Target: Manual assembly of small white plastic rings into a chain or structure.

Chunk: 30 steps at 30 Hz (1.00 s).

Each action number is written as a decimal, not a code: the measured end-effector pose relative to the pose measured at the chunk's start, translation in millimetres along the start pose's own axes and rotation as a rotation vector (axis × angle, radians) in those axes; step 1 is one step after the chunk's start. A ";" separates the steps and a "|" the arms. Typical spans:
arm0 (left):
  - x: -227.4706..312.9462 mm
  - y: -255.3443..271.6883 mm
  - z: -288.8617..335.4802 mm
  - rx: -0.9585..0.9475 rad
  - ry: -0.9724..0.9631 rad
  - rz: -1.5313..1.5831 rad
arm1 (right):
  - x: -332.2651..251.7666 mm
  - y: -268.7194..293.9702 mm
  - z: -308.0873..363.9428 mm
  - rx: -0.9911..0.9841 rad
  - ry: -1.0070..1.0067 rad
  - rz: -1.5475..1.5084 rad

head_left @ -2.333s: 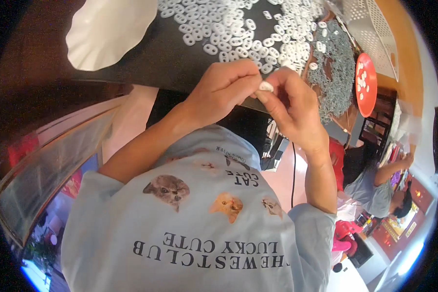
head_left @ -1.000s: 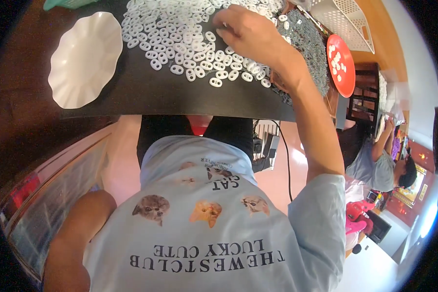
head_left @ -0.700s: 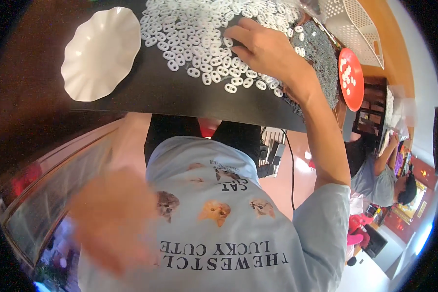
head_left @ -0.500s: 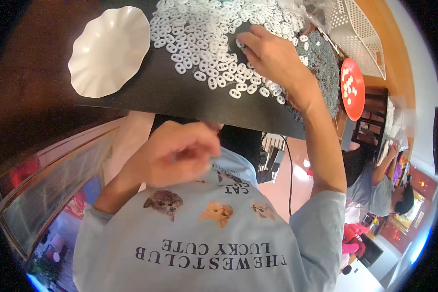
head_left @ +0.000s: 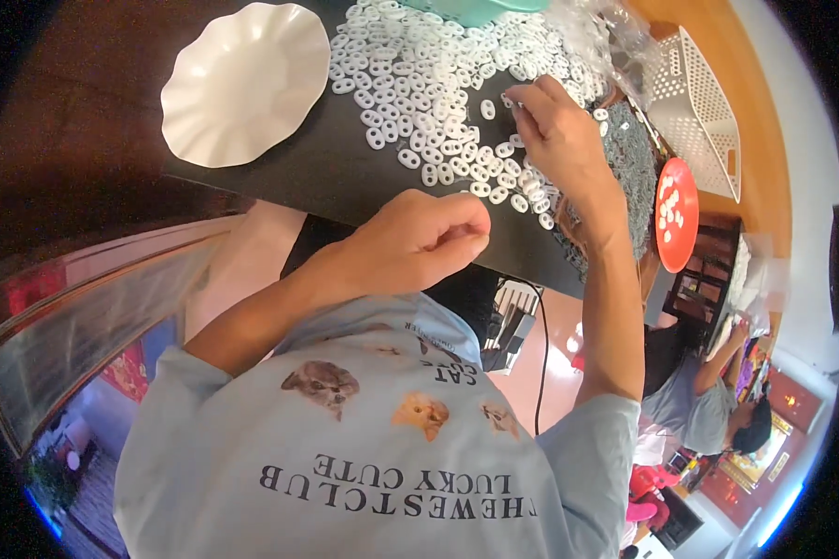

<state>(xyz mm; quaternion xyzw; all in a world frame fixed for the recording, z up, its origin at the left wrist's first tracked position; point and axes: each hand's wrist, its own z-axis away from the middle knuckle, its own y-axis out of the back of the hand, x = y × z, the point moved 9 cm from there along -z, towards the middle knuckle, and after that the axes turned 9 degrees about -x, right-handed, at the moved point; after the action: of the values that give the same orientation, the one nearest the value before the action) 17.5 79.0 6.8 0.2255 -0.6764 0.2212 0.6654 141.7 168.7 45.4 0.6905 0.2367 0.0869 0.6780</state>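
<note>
White oval pieces with two holes (head_left: 419, 102) lie spread over the dark table (head_left: 289, 196). My right hand (head_left: 564, 140) is over their right side, thumb and forefinger pinched on a white two-hole piece (head_left: 507, 101), only partly visible. A single loose piece (head_left: 488, 110) lies just left of its fingertips. My left hand (head_left: 419, 238) is at the table's near edge, thumb pressed against curled fingers. Whatever it holds, if anything, is hidden. Beside my right wrist lies a tangled heap of thin grey strands (head_left: 632, 168).
A white wavy-rimmed dish (head_left: 182, 126) is on the left. At the far edge stands a teal container (head_left: 471, 9). Rightward are clear plastic (head_left: 615, 37), a white perforated basket (head_left: 699, 112) and a red plate (head_left: 678, 244) with small white pieces. Another person (head_left: 718, 405) sits beyond.
My left hand has come up and right from my shirt to the table edge, its fingers closing together. My right hand stays pinched among the pieces. The view has shifted, bringing the teal container in.
</note>
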 end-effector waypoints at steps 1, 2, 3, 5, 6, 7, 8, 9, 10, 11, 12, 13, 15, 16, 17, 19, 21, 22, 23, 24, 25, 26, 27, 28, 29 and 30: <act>-3.1 2.3 -0.9 0.030 -0.011 0.000 | -1.2 -0.5 -1.1 0.006 0.007 -0.014; -6.2 2.2 -2.1 0.031 -0.009 0.002 | -2.0 -1.0 -0.4 0.012 0.010 -0.027; -8.5 3.1 -2.9 0.039 -0.011 0.009 | -3.4 -2.5 0.1 0.009 0.011 -0.029; -11.9 3.9 -2.6 0.048 -0.012 0.016 | -7.5 -6.1 0.0 -0.003 0.022 -0.062; -14.4 4.1 -2.3 0.049 0.002 0.025 | -10.1 -7.9 -0.6 -0.004 0.023 -0.063; -16.7 4.4 -2.2 0.051 0.015 0.033 | -11.5 -10.5 -1.5 -0.008 -0.002 -0.034; -17.8 4.4 -2.3 0.050 0.017 0.033 | -11.2 -12.2 -1.8 -0.011 -0.028 -0.005; -19.6 4.2 -2.8 0.047 0.024 0.056 | -11.1 -12.8 -2.0 -0.012 -0.029 -0.007; -21.1 4.2 -3.3 0.043 0.031 0.078 | -11.7 -13.3 -2.4 -0.013 -0.026 0.018; -21.8 5.1 -2.9 0.044 0.032 0.079 | -12.2 -14.2 -2.7 -0.016 -0.022 0.042; -21.0 5.4 -2.5 0.033 0.022 0.062 | -12.8 -14.8 -4.2 -0.017 -0.021 0.041; -20.1 5.1 -2.1 0.022 0.012 0.044 | -13.5 -16.1 -6.7 -0.028 -0.030 0.063; -22.6 4.6 -1.2 0.018 0.030 0.070 | -13.3 -17.1 -8.4 -0.040 -0.040 0.087; -24.9 4.2 -0.9 0.015 0.047 0.095 | -14.9 -16.2 -8.4 -0.030 -0.020 0.081; -25.6 3.2 -1.5 0.011 0.049 0.096 | -15.4 -15.5 -6.8 -0.020 -0.005 0.073; -22.8 3.4 -2.7 0.024 0.014 0.068 | -11.7 -16.6 -5.0 -0.018 -0.018 0.051; -21.9 4.3 -1.8 0.030 0.011 0.057 | -9.2 -17.2 -6.0 -0.015 -0.027 0.034; -21.2 5.3 -1.2 0.039 0.010 0.046 | -8.5 -17.3 -6.8 -0.009 -0.025 0.023; -20.4 4.3 -1.1 0.033 0.008 0.046 | -8.0 -16.8 -6.6 -0.003 -0.026 0.012; -18.8 5.1 -0.6 0.047 0.002 0.021 | -7.9 -16.2 -6.5 -0.001 -0.031 0.014; -17.3 5.9 0.0 0.061 -0.004 -0.005 | -8.7 -16.3 -6.7 -0.010 -0.034 0.013; -16.4 4.9 -0.5 0.053 -0.008 -0.006 | -8.7 -16.0 -6.6 -0.018 -0.038 0.013; -17.8 4.3 -0.8 0.047 0.010 0.013 | -8.0 -15.3 -6.1 -0.015 -0.046 0.017; -19.2 3.4 -1.0 0.040 0.027 0.032 | -8.2 -14.7 -5.4 -0.014 -0.044 0.024; -19.6 3.0 -0.8 0.034 0.025 0.031 | -8.8 -14.3 -5.8 -0.012 -0.038 0.030; -23.4 3.1 -0.3 0.040 0.046 0.060 | -7.2 -13.6 -5.0 -0.004 -0.056 0.032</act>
<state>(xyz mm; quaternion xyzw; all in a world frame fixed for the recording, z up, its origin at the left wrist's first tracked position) 16.2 81.9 -16.6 0.2131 -0.6629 0.2596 0.6692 130.4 169.6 33.8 0.6949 0.2062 0.0790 0.6843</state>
